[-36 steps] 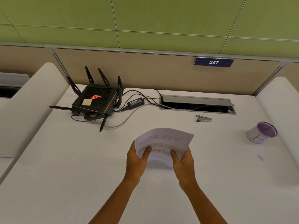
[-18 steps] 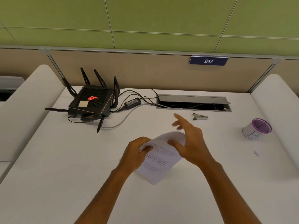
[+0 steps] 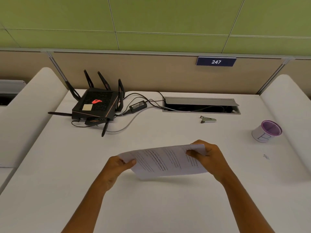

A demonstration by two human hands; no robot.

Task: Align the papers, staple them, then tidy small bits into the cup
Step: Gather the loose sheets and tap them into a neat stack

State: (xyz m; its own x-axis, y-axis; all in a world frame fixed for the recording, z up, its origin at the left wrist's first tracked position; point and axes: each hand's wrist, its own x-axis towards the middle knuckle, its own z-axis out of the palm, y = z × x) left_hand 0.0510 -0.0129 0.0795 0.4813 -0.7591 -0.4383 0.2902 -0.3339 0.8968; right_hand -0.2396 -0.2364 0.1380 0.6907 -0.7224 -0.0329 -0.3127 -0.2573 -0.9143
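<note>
A stack of printed white papers (image 3: 165, 161) is held just above the white desk (image 3: 151, 207), turned so its long side runs left to right. My left hand (image 3: 116, 169) pinches the papers' left corner, thumb on top. My right hand (image 3: 210, 158) grips their right end, thumb on the sheet and fingers behind. A small grey stapler (image 3: 207, 119) lies farther back, right of centre. A white cup with a purple rim (image 3: 266, 131) stands at the far right. A tiny bit (image 3: 266, 156) lies on the desk in front of the cup.
A black router with several antennas (image 3: 95, 106), its power brick (image 3: 138, 106) and cables sit at the back left. An open grey cable hatch (image 3: 201, 105) is set in the desk's back. White curved dividers (image 3: 28, 115) flank both sides.
My right hand, which had let go and reached forward half a second ago, came back and took the papers' right end. The stack turned from tilted to lying lengthwise between both hands.
</note>
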